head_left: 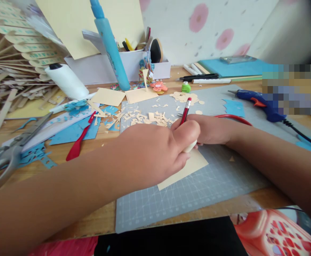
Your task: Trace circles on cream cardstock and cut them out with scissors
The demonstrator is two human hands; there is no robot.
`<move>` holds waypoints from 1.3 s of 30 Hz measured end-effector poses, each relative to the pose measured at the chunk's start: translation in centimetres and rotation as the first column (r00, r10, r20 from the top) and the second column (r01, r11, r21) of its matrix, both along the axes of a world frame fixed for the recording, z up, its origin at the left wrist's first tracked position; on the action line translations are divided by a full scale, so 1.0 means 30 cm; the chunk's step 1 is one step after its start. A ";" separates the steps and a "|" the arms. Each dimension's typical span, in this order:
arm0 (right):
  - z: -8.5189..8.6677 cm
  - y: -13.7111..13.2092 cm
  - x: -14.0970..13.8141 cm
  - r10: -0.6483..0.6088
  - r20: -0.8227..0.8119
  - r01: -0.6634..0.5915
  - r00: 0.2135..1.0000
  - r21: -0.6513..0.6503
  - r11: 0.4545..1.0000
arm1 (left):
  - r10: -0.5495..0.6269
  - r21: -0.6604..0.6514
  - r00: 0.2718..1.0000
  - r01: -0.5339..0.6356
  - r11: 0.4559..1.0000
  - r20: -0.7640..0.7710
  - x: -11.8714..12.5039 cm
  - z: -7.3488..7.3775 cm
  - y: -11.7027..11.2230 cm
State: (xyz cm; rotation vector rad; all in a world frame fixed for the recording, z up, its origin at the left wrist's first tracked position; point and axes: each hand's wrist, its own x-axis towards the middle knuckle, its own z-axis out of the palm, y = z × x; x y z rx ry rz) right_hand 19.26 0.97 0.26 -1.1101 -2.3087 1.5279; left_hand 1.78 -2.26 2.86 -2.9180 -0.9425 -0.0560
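My left hand (pixel 155 151) is closed over the cutting mat (pixel 150 209). A red pencil (pixel 186 110) with a pink eraser end stands up from its fingers; the pencil's tip is hidden. A small cream piece (pixel 190 146) shows between the fingertips. Just beyond, my right hand (pixel 208 128) is curled against the left, and its fingers are mostly hidden. Behind the right wrist curves a red handle loop (pixel 234 118). Beneath both hands lies a sheet of cream card (pixel 183 172).
Cream scraps (pixel 151 117) and discs (pixel 189 97) litter the mat. To the right lies a blue glue gun (pixel 262 103) with its cord. Large metal scissors (pixel 19 145) and a red plastic tool (pixel 80 138) are at left. A blue marker (pixel 112 53) stands upright before a white organizer box (pixel 91 71).
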 end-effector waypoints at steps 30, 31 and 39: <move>-0.050 -0.358 -0.085 -0.294 0.153 -0.082 0.943 0.967 0.241 | -0.014 -0.014 1.000 0.014 1.000 -0.024 -0.003 0.006 -0.008; -0.052 -0.357 -0.088 -0.296 0.165 -0.094 0.941 0.966 0.240 | -0.015 -0.027 1.000 0.015 1.000 -0.023 -0.002 0.009 -0.008; -0.070 -0.362 -0.112 -0.320 0.165 -0.079 0.933 0.961 0.265 | 0.024 -0.063 0.999 -0.025 0.998 -0.028 0.003 0.020 -0.012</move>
